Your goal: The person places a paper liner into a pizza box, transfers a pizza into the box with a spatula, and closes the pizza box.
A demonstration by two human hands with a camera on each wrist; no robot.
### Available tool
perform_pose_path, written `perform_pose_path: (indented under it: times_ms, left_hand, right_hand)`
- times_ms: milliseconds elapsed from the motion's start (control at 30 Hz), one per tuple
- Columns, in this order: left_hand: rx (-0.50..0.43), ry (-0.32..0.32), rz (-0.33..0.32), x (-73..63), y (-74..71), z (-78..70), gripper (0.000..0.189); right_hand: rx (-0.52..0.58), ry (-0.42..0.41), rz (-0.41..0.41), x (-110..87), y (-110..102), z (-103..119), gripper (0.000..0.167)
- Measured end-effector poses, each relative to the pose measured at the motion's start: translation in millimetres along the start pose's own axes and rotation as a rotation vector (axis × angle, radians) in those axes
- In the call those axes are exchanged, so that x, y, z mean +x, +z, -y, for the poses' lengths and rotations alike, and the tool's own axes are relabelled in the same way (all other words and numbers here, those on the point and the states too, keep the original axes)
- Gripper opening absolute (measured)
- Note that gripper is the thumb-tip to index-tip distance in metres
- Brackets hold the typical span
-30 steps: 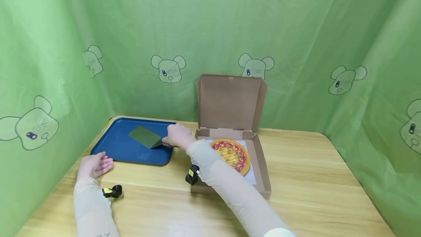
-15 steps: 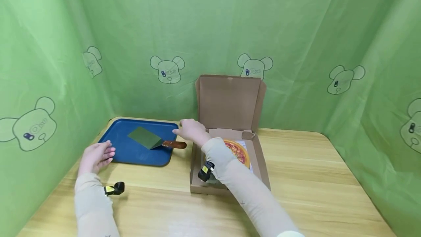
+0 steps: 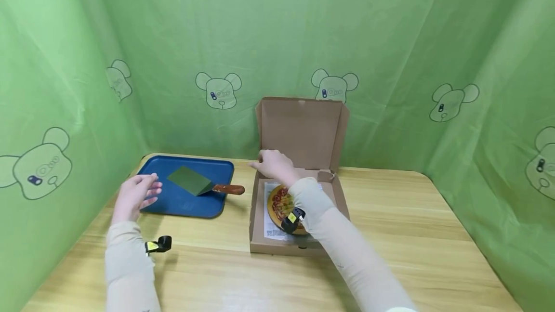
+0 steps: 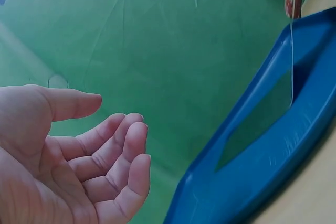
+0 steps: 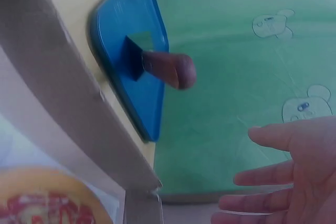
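Observation:
My left hand (image 3: pixel 135 194) hovers over the near left corner of the blue tray (image 3: pixel 173 206), its fingers loosely bent around nothing, as the left wrist view shows. On the tray lies a spatula (image 3: pixel 189 180) with a wide flat blade; its brown wooden handle (image 3: pixel 230 189) sticks out past the tray's right edge. My right hand (image 3: pixel 277 165) is above the back left part of the open pizza box (image 3: pixel 257 225), fingers extended and holding nothing in the right wrist view. Inside the box a pizza (image 3: pixel 282 203) rests on printed paper (image 3: pixel 270 227), partly hidden by my right forearm.
The box lid (image 3: pixel 301 131) stands upright at the back, near the green curtain (image 3: pixel 381 61) that surrounds the table (image 3: pixel 399 225). Wooden tabletop shows in front of the tray and to the right of the box.
My right hand has let go of the spatula's handle and moved right, over the box. My left hand has lifted from the tray's near left corner and shifted slightly right. The spatula stays on the tray.

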State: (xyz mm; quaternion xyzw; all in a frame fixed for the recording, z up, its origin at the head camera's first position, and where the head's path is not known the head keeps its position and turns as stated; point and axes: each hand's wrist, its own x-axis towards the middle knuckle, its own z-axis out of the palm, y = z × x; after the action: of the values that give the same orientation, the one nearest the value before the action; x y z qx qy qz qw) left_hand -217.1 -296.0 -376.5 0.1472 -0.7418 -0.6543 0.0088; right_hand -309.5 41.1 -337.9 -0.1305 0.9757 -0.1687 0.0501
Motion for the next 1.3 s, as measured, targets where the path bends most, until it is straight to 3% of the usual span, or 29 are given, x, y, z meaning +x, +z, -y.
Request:
perform_pose_path:
  times_ms: [333,667,933,1300]
  left_hand:
    - [0.116,0.058,-0.034,-4.0,20.2,-13.5,0.042]
    - [0.201,0.103,-0.004,-1.7,43.2,-15.7,0.055]
    - [0.253,0.145,-0.005,2.0,61.0,-15.8,0.053]
    - [0.287,0.208,0.025,0.1,89.3,-20.1,0.042]
  right_hand:
    - [0.072,0.001,-0.019,-9.4,-16,-32,0.059]
    - [0.112,0.014,-0.048,-15.0,-24,-70,0.057]
    - [0.132,0.063,-0.059,-17.3,-24,-100,0.059]
    - [0.124,0.063,-0.1,-31.0,-27,-132,0.056]
